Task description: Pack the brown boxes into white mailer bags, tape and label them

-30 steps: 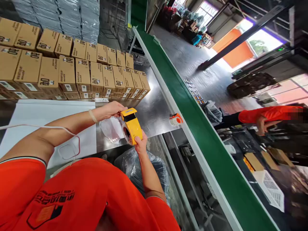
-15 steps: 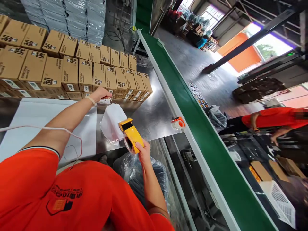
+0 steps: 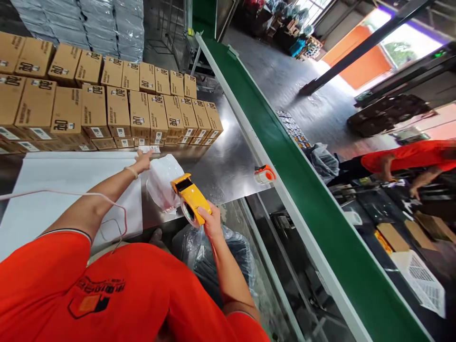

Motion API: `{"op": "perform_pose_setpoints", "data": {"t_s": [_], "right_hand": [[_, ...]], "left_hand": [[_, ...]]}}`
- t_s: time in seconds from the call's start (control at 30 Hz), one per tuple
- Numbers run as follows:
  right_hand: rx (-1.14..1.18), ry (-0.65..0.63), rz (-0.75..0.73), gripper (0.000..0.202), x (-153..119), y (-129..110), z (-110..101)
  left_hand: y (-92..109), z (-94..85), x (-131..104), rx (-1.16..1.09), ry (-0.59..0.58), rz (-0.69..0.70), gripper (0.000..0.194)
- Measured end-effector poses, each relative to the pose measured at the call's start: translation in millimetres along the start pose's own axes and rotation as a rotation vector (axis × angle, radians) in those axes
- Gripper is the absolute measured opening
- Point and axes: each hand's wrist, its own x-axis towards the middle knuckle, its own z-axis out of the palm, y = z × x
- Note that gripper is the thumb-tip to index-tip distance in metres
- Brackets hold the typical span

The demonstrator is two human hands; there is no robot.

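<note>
My right hand (image 3: pixel 213 219) grips a yellow tape dispenser (image 3: pixel 194 198) with a roll of clear tape in it. The dispenser's front end rests at or just over a white wrapped package (image 3: pixel 164 180) on the metal table. My left hand (image 3: pixel 143 161) is stretched out beyond the package's left side, its fingers apart at some small white labels (image 3: pixel 149 149). Those labels lie in front of the cartons, and whether the fingertips touch them is hard to see.
Rows of brown cartons (image 3: pixel 117 111) line the back of the metal table (image 3: pixel 228 156). White sheets (image 3: pixel 78 185) lie at left, crossed by a thin cable (image 3: pixel 85 192). An orange tape dispenser (image 3: pixel 265 175) sits beside the green conveyor (image 3: pixel 295 185). A co-worker (image 3: pixel 395 159) stands at right.
My left hand has drawn back and down from the carton fronts to the labels, and its fingers have spread. The tape dispenser stays by the package in my right hand.
</note>
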Motion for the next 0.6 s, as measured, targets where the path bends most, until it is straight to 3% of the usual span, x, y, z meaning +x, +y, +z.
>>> {"op": "perform_pose_setpoints", "data": {"t_s": [0.07, 0.1, 0.13, 0.2, 0.27, 0.33, 0.4, 0.53, 0.6], "right_hand": [[0.003, -0.003, 0.009, 0.05, 0.7, -2.9, 2.3], [0.008, -0.006, 0.019, 0.05, 1.5, -4.9, 4.0], [0.013, -0.011, 0.033, 0.05, 2.8, -7.2, 5.8], [0.022, -0.025, 0.06, 0.049, 5.8, -10.7, 8.9], [0.035, -0.042, 0.085, 0.048, 5.9, -9.9, 8.0], [0.055, -0.048, 0.112, 0.049, -2.2, -1.1, -1.0], [0.047, -0.025, 0.121, 0.049, -22.2, 17.8, -18.8], [0.032, 0.043, 0.182, 0.044, -77.1, 79.7, -57.7], [0.08, 0.068, 0.249, 0.044, -89.9, 113.2, -62.6]], "left_hand": [[11.3, -17.5, 3.7, 0.125, 0.106, 0.116, 0.101], [20.7, -23.2, 5.4, 0.162, 0.071, 0.208, 0.11], [31.9, -25.0, 5.7, 0.242, -0.038, 0.346, 0.12], [55.6, -16.8, 0.7, 0.454, -0.367, 0.633, 0.139], [75.0, 1.2, -11.2, 0.645, -0.624, 0.786, 0.151], [86.9, 17.0, -24.3, 0.76, -0.707, 0.807, 0.149], [92.5, 23.5, -32.6, 0.827, -0.715, 0.795, 0.138], [96.2, 18.5, -32.8, 0.899, -0.726, 0.822, 0.117], [96.4, 17.5, -31.2, 0.913, -0.727, 0.844, 0.108]]}}
